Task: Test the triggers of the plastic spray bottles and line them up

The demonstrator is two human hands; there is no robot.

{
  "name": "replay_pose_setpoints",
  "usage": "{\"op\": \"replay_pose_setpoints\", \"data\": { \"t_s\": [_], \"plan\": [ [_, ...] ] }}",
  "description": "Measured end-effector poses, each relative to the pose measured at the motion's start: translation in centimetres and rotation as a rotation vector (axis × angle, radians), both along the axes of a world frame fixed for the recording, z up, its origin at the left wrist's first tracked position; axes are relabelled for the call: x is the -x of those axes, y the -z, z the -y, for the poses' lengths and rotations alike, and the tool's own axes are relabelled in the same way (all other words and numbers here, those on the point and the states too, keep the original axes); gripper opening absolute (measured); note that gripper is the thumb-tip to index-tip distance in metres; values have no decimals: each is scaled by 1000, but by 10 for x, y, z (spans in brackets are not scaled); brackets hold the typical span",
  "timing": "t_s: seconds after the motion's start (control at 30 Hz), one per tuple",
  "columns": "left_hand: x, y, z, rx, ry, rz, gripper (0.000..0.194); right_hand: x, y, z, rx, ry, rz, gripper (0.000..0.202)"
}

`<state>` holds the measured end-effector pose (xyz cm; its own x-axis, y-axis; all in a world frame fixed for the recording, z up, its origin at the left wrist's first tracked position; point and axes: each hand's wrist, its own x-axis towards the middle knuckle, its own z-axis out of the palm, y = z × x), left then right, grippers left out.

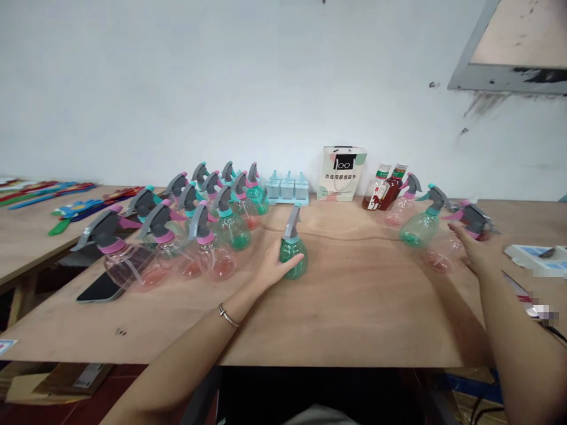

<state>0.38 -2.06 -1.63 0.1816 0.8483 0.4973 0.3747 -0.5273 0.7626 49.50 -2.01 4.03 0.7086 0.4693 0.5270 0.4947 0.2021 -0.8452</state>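
One pale wall (177,77), scuffed at upper right, rises behind a wooden desk (354,319). Two bare forearms (177,360) reach over it, widely parted and cut off by the frame. A cluster of spray bottles (219,262) fills the left side, their overlap hiding the rear ones. The left hand (274,265) is near the middle, thumb in front, its fingers curled around a green spray bottle (295,270) standing upright on the desk. The right hand (473,245) extends far right, its fingers closed around a pink spray bottle (438,255) near the collar; they are blurred and partly hidden. A phone (98,292) lies partly covered at left. A bracelet (228,316) rings the left wrist.
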Motion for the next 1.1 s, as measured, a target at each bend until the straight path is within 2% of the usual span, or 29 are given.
{"op": "replay_pose_setpoints", "data": {
  "t_s": [0.07,0.1,0.17,0.23,0.27,0.3,0.33,0.37,0.4,0.43,0.5,0.57,0.7,0.77,0.83,0.9,0.97,1.0,1.03,1.07,1.1],
  "plan": [
    [0,1,-1,-6,-1,3,63,-5,8,2,-80,-2,-56,34],
    [0,2,-2,-10,-3,2,65,-6,13,5,-161,54,-61,42],
    [-1,6,-3,-22,1,-5,69,2,22,13,-389,289,3,56],
    [-4,11,-4,-24,33,-12,71,29,26,24,-591,443,155,60],
    [-6,13,-4,-19,61,-14,72,49,27,29,-617,388,249,59],
    [-8,15,-2,-14,95,-17,73,74,26,34,-610,242,345,56],
    [-11,17,-1,-11,139,-26,75,101,25,38,-513,23,434,50],
    [-14,17,2,-14,188,-44,78,129,23,40,-342,-234,513,45],
    [-16,16,5,-22,239,-69,82,158,21,41,-176,-475,535,47],
    [-19,15,9,-31,286,-97,85,185,18,40,-33,-685,530,58],
    [-23,11,16,-46,349,-150,87,229,15,34,65,-872,417,80],
    [-26,8,20,-63,376,-189,87,260,13,24,91,-1008,333,89],
    [-24,9,19,-160,352,-311,90,283,12,4,94,-1108,242,59],
    [-14,5,18,-292,251,-405,86,283,12,-3,108,-1114,264,46],
    [6,-5,18,-538,57,-422,69,280,12,-9,104,-1098,273,40],
    [35,-22,18,-845,-267,-246,44,277,10,-13,95,-1076,244,37],
    [68,-41,16,-1062,-699,134,32,273,6,-16,100,-1065,194,30],
    [84,-49,14,-1067,-866,316,29,271,4,-17,108,-1059,166,26],
    [97,-56,11,-1014,-951,391,30,269,1,-19,116,-1053,137,23],
    [108,-60,7,-932,-991,441,31,267,-2,-21,120,-1053,103,21],
    [116,-62,3,-825,-972,458,35,266,-6,-22,120,-1062,68,20]
  ]
}}
